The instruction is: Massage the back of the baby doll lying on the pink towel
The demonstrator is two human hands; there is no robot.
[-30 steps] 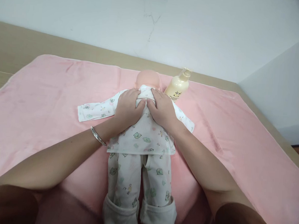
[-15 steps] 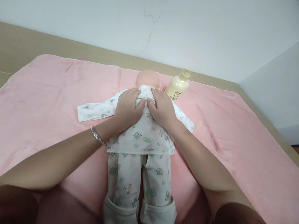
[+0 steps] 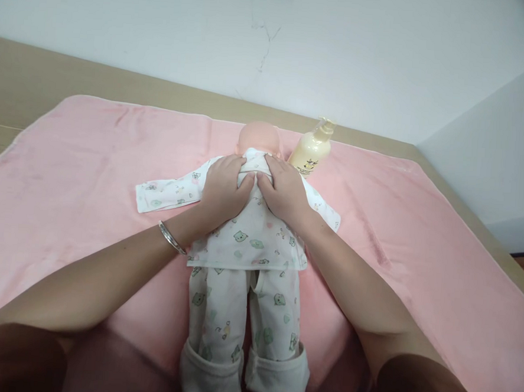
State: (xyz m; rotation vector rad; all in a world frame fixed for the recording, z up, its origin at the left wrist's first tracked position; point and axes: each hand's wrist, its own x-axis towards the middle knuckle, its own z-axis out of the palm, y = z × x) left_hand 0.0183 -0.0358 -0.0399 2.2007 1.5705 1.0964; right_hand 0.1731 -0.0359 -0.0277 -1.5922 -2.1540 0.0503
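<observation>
A baby doll (image 3: 259,138) in a white printed top (image 3: 248,242) and matching trousers (image 3: 225,321) with turned-up cuffs lies with its bald head at the far end; no face shows. My left hand (image 3: 225,185), below a silver bangle (image 3: 171,238) on that wrist, rests flat on the upper left of the top. On the upper right lies my right hand (image 3: 284,188), its fingers stretched toward the collar. Both thumbs point inward, close together over the middle of the cloth. Neither hand is closed around anything. The left sleeve (image 3: 167,195) spreads out sideways.
A pale yellow pump bottle (image 3: 311,152) lies tilted to the right of the doll's head. Under everything is a pink blanket (image 3: 75,196) over a wood-coloured surface (image 3: 30,66). A white wall (image 3: 165,30) stands behind, with another at the right.
</observation>
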